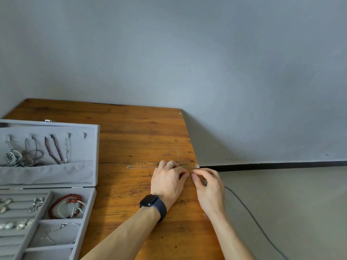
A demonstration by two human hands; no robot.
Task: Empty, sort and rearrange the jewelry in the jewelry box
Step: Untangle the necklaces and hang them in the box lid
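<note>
A: Left edge of table (pixel 142 132)?
B: Grey velvet jewelry box (pixel 94 156), open, lid upright. On the lid hooks: silver pendants, cord loops, dark bead strand (pixel 56 147), pale chain. Lower ends tucked into the lid pocket.

A: Tray below?
B: Silver earrings (pixel 35 203) on the roll rows at left. Red bead bracelet (pixel 51 208) in the far right compartment, together with a thin pale bangle. Silver chain bracelet (pixel 62 225) in the next compartment toward the near edge.

A: Out of the box?
B: Fine chain necklace (pixel 142 167), laid straight along the seam in the tabletop, well apart from the box. Small pale pendant (pixel 197 166) at its right end, just beside the right edge of the table.

A: Hands?
B: Left hand (pixel 169 182) over the middle of the chain, palm down, ring (pixel 170 164) on one finger, dark smartwatch (pixel 150 200) at the wrist. Thumb and fingertips closed on a small metal piece (pixel 191 173). Right hand (pixel 208 186) just beside it at the right edge, thumb and forefinger pinched on the same piece, other fingers curled. Too small to tell whether clasp or hook.

A: Further right?
B: Dark cable (pixel 249 212) on the floor, grey wall (pixel 225 62) behind.
</note>
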